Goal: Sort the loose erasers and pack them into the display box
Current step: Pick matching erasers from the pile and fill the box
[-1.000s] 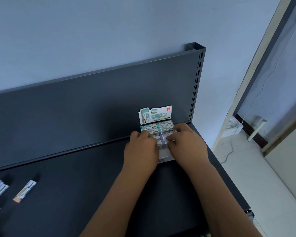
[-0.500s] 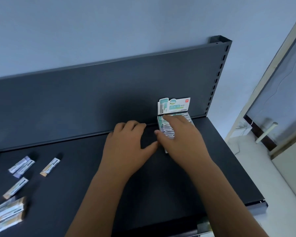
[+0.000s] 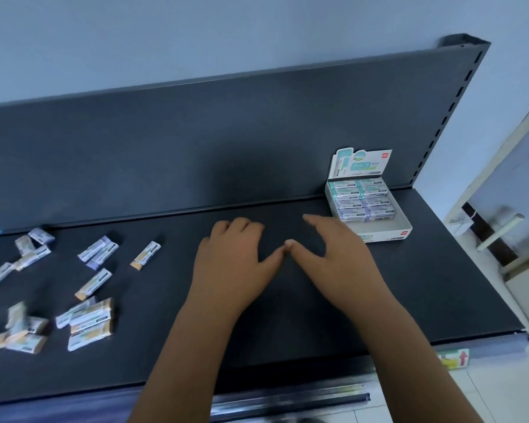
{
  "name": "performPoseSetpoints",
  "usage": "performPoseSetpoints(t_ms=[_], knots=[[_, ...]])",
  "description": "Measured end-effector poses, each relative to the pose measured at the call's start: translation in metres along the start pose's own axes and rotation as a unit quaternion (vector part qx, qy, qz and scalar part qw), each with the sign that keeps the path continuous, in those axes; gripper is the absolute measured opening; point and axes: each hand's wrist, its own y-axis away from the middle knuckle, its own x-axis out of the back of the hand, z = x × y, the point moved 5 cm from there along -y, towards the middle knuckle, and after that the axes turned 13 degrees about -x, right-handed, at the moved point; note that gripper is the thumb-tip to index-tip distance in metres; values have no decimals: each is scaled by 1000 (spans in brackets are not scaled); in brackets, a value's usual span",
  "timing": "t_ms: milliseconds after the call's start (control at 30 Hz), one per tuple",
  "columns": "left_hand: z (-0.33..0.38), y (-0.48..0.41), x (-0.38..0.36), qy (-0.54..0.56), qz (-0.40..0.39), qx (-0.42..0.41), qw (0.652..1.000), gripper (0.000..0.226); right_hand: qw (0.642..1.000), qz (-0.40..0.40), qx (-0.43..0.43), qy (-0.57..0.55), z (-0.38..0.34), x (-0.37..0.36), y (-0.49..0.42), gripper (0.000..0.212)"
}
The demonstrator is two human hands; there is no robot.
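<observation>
The white display box (image 3: 390,232) stands at the shelf's back right with its printed flap upright. Rows of green and purple wrapped erasers (image 3: 361,199) fill its rear part; the front strip is bare. Several loose erasers (image 3: 89,319) lie scattered on the left of the shelf, some with orange ends, some purple. My left hand (image 3: 231,264) lies palm down over the middle of the shelf, fingers relaxed, holding nothing. My right hand (image 3: 342,257) is beside it, fingers stretched, just left of the box, its wrist covering the box's front left corner. The two thumbs touch.
The dark grey shelf (image 3: 287,315) has a tall back panel (image 3: 196,148) and a slotted upright at the right. A price-tag rail (image 3: 287,401) runs along the front edge. White floor and a door frame (image 3: 501,148) lie to the right.
Both hands have left the display box and moved left and toward me onto the bare shelf. The camera has turned left, bringing the scattered erasers into view.
</observation>
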Motion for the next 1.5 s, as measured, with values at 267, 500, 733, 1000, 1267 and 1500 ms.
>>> performPoseSetpoints(t_ms=[267, 500, 733, 1000, 1267, 1500], knots=[[-1, 3, -2, -14, -10, 10, 1000, 78, 1000, -8, 11, 17, -2, -5, -2, 63], [-6, 8, -15, 7, -1, 31, 1000, 62, 999, -37, -3, -8, 6, -13, -2, 58], [-35, 25, -11, 10, 22, 58, 998, 59, 998, -69, 2, -8, -3, -46, -1, 55], [-102, 61, 13, 15, 39, 55, 998, 60, 995, -91, 35, 2, -73, -106, 20, 53], [-216, 118, 42, -3, 37, 0, 999, 40, 996, -67, 49, 9, -170, -208, 60, 36], [-304, 148, 58, 45, 48, -2, 998, 31, 992, -69, 80, 73, -229, -273, 79, 31]])
